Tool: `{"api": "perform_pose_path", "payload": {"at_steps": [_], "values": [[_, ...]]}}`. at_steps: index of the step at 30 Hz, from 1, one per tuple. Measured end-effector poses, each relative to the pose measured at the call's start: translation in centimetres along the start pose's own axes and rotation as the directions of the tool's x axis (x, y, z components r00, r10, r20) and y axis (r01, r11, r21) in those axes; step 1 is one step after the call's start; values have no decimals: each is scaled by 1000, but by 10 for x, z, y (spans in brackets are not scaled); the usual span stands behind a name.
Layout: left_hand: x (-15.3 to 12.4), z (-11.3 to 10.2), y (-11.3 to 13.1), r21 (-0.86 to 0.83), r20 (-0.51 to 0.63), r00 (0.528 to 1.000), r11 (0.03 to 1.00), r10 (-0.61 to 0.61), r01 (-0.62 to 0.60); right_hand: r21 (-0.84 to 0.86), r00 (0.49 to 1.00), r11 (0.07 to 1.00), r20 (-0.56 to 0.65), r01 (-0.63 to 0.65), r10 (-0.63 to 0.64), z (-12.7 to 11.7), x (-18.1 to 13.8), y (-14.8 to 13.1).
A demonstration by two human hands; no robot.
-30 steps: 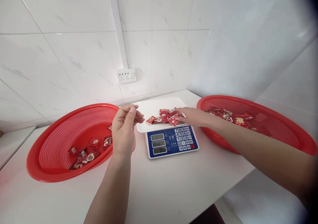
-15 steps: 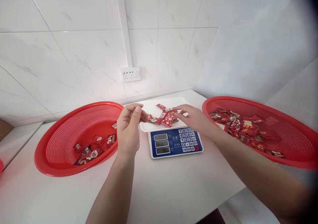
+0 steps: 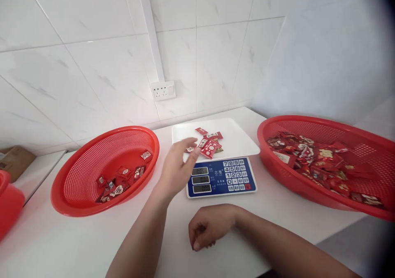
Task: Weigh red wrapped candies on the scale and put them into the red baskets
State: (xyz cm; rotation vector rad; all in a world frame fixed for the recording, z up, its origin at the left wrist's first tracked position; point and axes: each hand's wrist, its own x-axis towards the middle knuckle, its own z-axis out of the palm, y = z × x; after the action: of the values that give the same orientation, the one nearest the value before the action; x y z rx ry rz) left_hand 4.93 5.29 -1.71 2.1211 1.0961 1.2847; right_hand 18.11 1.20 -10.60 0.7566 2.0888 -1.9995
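Several small red wrapped candies lie in a loose pile on the white pan of a digital scale with a blue keypad panel. My left hand is at the pan's left front corner, thumb and fingers apart, its fingertips beside the nearest candies and covering part of one. Nothing shows in its grasp. Over the white table in front of the scale, my right hand is curled, fingers bent in toward the thumb, with no object visible in it. The scale's displays are lit with dim digits.
On the left stands a red perforated basket with several candies in it. A fuller red basket is at the right, close to the pan's corner. Another red container and a cardboard box are at the far left. A socket is on the tiled wall.
My right hand has left the candies on the pan and come back in front of the scale, curling up. My left hand has moved right, toward the candies. The view has shifted slightly.
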Motion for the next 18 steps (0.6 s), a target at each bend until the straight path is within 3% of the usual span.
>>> {"api": "perform_pose_path", "payload": {"at_steps": [3, 7, 14, 18], "values": [[-4, 24, -9, 294, 210, 975, 946, 73, -134, 71, 998, 997, 59, -22, 17, 2, 3, 4], [-10, 51, -11, 488, 336, 942, 854, 5, -178, 83, 998, 996, 53, 17, -22, -1, 0, 7], [1, 74, 10, 499, 505, 863, 815, 2, -293, 88, 995, 993, 54, 74, -78, -1, 0, 8], [17, 73, 11, 519, 530, 846, 813, -62, -265, 75, 997, 995, 36, 68, -71, -2, -1, 8]]}}
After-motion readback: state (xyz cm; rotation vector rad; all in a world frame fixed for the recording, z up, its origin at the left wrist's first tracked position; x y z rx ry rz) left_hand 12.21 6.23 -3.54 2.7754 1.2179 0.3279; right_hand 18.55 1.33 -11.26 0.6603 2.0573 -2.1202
